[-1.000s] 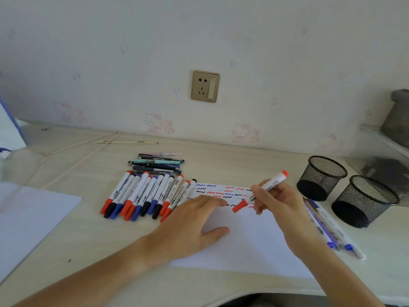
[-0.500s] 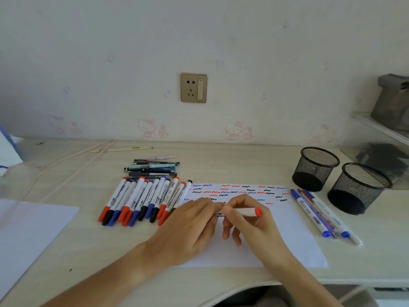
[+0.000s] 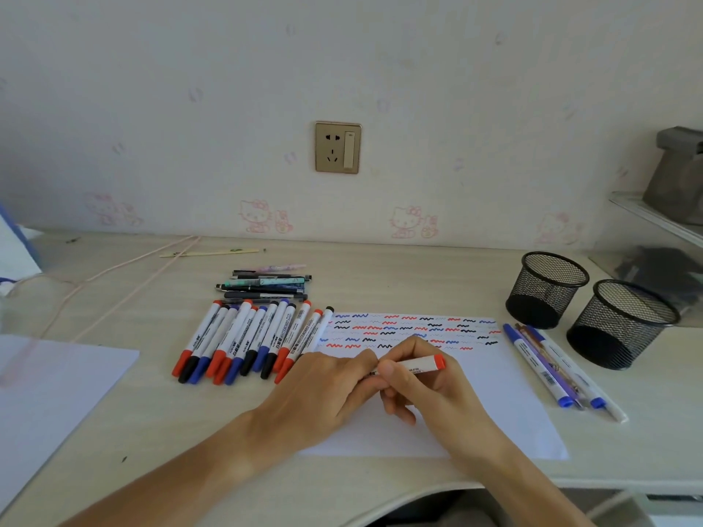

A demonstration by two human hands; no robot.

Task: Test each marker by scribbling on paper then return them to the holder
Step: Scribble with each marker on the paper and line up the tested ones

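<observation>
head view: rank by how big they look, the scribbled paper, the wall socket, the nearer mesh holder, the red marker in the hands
1. scribbled paper, clearly the largest.
2. nearer mesh holder.
3. wall socket, though it sits farther from the camera, so this gap is unsure.
4. red marker, smallest, partly hidden by the fingers.

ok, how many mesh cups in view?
2. One mesh cup stands at the right, beyond the paper's far right corner; the other cup sits beside it, nearer and further right. Neither shows markers inside.
</observation>
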